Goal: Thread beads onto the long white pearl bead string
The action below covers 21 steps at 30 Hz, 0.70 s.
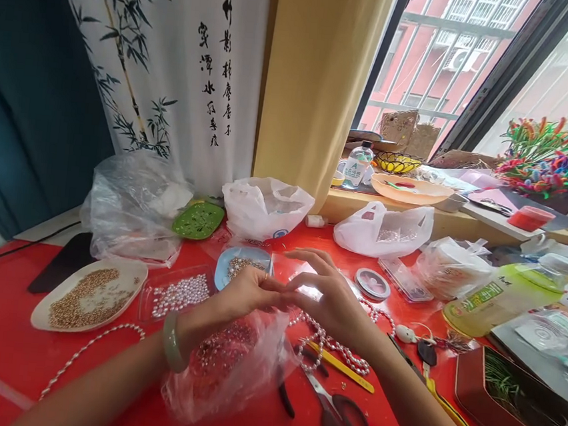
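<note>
My left hand (249, 289), with a pale green bangle (174, 342) at its wrist, is pinched closed. Its fingertips meet those of my right hand (329, 296), whose thumb and forefinger are closed while other fingers arch above. Whatever they hold is too small to make out. Below the hands lie a clear plastic bag of small dark beads (223, 354) and strings of pearly beads (319, 340). A blue dish (222, 274) with metallic beads stands just behind my left hand. Scissors (339, 419), yellow tweezers (342, 367) and a dark curved tool handle (286, 395) lie nearer me.
On the red table (5, 340), a cream plate of gold beads (128, 292) and a clear tray of pearl beads (180, 297) stand left. White bags (265, 204) line the back. To the right are a bottle of yellow-green liquid (501, 301), a spool (372, 284) and a dark box (510, 415).
</note>
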### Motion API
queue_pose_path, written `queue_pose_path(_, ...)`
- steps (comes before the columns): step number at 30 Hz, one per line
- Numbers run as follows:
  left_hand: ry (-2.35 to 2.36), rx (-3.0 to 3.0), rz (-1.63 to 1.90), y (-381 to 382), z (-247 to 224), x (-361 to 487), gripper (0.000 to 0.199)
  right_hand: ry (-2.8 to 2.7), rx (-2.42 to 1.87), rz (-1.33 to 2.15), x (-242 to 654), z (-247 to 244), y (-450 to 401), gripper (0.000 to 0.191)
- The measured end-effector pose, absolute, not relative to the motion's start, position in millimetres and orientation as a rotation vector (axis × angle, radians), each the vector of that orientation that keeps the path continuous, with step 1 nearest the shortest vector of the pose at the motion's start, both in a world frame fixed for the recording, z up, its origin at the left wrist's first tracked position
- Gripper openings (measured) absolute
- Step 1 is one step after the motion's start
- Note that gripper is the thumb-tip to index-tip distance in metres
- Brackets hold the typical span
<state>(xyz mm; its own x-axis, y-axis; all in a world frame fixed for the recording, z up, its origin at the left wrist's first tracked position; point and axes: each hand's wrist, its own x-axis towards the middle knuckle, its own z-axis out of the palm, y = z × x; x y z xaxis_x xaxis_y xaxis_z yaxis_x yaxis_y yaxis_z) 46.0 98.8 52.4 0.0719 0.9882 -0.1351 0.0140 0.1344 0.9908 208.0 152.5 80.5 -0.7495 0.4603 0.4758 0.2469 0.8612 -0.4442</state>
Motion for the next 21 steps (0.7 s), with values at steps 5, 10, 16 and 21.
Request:
queue_pose_path(5, 1.266, 1.112, 1.060, 99.4, 52.7, 44.9, 0.022, -2.264, -0.723, 0.570, 220.6, 84.5, 170.8, 0.016)
queue_pose_path(10, 1.319, 1.044, 1.077, 104.3, 50.9, 41.9, 0.021, -2.585, -1.124, 0.206, 246.3, 79.8, 195.3, 0.019)
queue_pose_path(16, 1.273, 1.001, 1.095, 106.4, 44.0, 38.7, 0.020, -3.246, -0.982, 0.544, 247.7, 59.3, 200.9, 0.017)
queue_pose_path(21, 1.233, 0.996, 1.086, 107.3, 40.9, 37.7, 0.022, -3.118, -0.828, 0.730, 253.2, 71.4, 206.8, 0.012)
